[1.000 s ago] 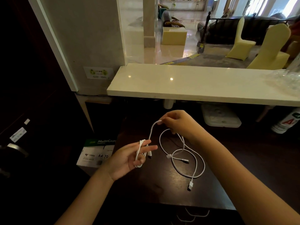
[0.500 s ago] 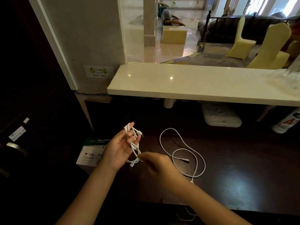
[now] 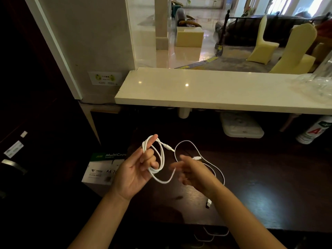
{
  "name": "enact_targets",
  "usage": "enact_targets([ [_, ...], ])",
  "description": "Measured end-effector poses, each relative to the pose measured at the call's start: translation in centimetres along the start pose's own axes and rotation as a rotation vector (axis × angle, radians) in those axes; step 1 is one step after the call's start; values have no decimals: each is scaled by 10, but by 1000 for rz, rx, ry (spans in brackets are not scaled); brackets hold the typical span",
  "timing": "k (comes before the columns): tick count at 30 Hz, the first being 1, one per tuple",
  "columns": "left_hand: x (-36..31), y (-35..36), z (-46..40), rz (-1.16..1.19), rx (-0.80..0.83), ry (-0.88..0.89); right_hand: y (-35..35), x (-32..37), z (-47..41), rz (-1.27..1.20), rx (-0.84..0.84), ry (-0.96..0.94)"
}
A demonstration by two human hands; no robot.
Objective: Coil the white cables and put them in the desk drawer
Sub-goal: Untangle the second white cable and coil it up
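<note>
The left hand (image 3: 136, 169), palm up above the dark wooden surface (image 3: 260, 186), has a thin white cable (image 3: 162, 159) looped around its raised fingers, which serve as a form for the coil. The right hand (image 3: 194, 172), blurred and loosely open, appears to guide the cable's free end. A second white cable (image 3: 190, 141) lies uncoiled on the surface just behind. No drawer is visible.
</note>
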State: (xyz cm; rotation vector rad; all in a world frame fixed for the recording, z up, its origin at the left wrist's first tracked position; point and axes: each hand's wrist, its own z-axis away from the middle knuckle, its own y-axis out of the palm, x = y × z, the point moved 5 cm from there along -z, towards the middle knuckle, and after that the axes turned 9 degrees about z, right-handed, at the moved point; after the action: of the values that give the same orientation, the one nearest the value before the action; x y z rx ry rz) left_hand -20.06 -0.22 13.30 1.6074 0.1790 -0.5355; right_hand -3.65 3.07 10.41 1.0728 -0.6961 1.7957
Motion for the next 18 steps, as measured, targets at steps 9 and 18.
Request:
enact_targets([
  [9, 11, 3, -2, 5, 42, -168, 24, 21, 5, -306, 387, -127],
  [18, 11, -10, -15, -351, -298, -25, 4, 22, -4, -320, 186, -136],
])
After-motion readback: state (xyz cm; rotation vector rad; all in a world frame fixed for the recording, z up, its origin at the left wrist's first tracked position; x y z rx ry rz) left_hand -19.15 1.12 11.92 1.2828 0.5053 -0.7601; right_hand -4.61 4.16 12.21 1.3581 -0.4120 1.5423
